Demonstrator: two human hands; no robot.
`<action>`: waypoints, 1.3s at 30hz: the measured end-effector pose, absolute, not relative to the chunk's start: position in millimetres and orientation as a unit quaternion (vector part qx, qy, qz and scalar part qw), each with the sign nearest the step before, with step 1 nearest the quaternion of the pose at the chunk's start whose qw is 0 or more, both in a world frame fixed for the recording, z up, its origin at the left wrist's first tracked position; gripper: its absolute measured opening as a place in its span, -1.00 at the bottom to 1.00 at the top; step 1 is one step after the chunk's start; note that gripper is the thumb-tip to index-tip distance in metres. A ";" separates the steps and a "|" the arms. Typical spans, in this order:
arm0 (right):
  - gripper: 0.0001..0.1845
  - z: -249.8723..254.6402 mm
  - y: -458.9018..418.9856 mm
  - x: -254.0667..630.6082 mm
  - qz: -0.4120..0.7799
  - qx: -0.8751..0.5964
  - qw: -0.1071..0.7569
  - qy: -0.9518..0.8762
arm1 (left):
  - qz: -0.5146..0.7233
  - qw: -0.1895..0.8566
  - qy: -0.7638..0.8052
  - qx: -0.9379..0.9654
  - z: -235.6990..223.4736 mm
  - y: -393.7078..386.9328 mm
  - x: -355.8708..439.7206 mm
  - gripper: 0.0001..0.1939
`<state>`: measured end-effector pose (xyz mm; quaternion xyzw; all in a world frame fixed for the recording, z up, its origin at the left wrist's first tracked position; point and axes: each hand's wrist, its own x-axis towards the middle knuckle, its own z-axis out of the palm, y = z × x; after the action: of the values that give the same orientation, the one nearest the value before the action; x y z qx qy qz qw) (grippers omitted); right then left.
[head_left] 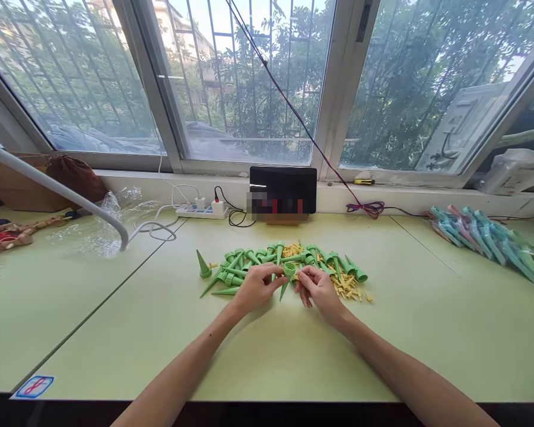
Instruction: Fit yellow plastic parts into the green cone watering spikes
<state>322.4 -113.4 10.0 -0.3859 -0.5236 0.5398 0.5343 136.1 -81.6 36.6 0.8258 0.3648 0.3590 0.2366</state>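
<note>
"Where is the left hand point(258, 287)?"

"Over the middle of the table point(276, 367), its grip clamped on a green cone point(289, 270), the wide end up and the tip slanting down."

"And the right hand point(321, 290)?"

"Just beside it, thumb and fingers pinched on a small yellow piece point(296, 277) near the cone's wide end. Whether piece and cone touch, I cannot tell."

"What lies around them?"

"More green cones point(235, 279), heaped beyond the hands, mostly on their sides; one upright cone point(203, 265) is at the left end. Loose yellow pieces point(347, 288) are scattered by the right hand, and a dark screen point(289, 184) stands behind the heap."
</note>
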 end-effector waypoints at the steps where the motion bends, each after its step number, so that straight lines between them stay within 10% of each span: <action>1: -0.62 10.1 -113.2 322.4 0.545 -0.386 0.532 -0.520 | 0.361 0.237 0.365 0.825 36.3 -81.5 136.0 -0.75; 39: -0.66 9.0 -115.4 321.4 0.491 -0.382 0.536 -0.571 | 0.372 0.417 0.347 0.753 35.4 -83.6 133.6 -0.56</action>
<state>321.4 -115.4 9.0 -0.3816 -0.5711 0.4909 0.5360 133.6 -83.6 35.4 0.7533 0.3471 0.3719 0.4169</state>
